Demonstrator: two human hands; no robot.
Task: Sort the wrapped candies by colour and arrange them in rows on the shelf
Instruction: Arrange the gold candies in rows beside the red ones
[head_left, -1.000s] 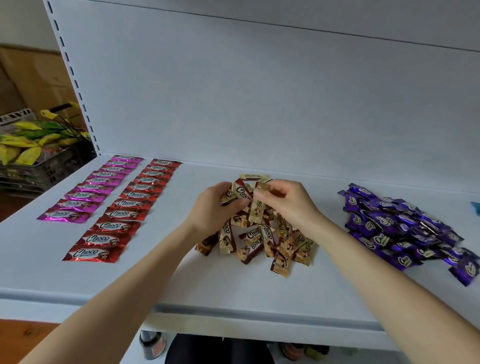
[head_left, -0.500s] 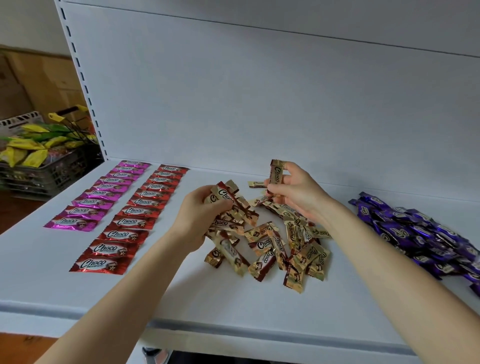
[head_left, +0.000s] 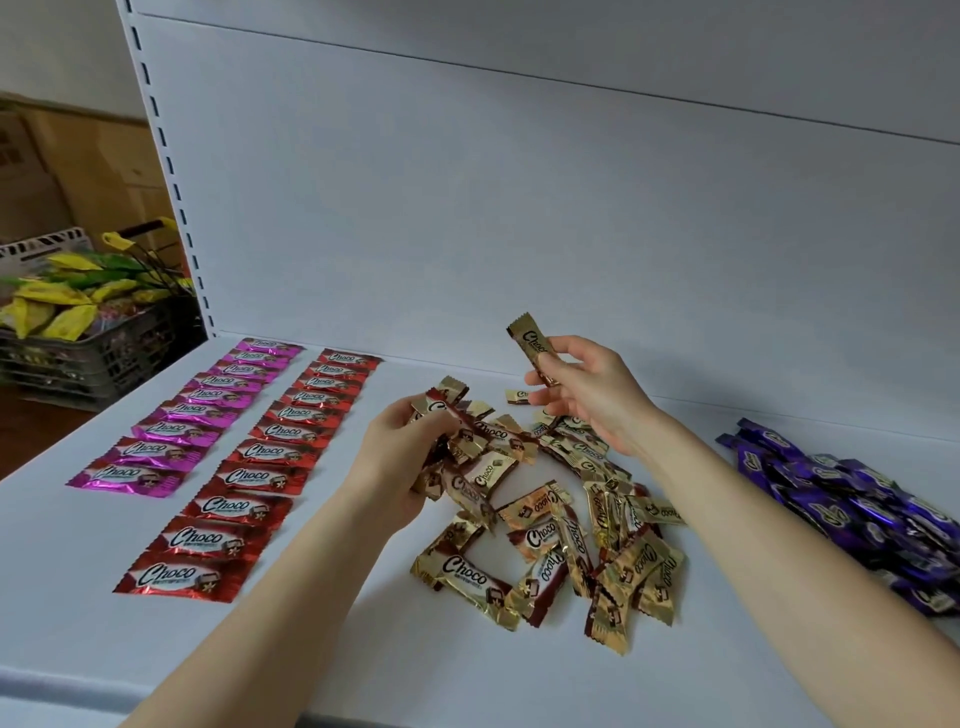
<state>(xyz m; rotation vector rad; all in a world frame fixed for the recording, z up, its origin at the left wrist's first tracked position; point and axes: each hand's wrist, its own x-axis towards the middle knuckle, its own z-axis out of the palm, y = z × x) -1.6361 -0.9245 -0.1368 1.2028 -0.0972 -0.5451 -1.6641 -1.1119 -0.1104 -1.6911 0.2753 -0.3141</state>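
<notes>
The right grip (head_left: 587, 395) pinches one gold candy (head_left: 532, 348) upright, raised above the gold pile (head_left: 597, 545) on the shelf (head_left: 363, 649). The left grip (head_left: 405, 457) curls round a bunch of gold candies (head_left: 457, 415) — perhaps five or six, though overlap hides the count — at the pile's left edge. Further left run the red row (head_left: 260, 467) and pink row (head_left: 192, 415), side by side; the purple heap (head_left: 841, 499) lies well apart to the right.
</notes>
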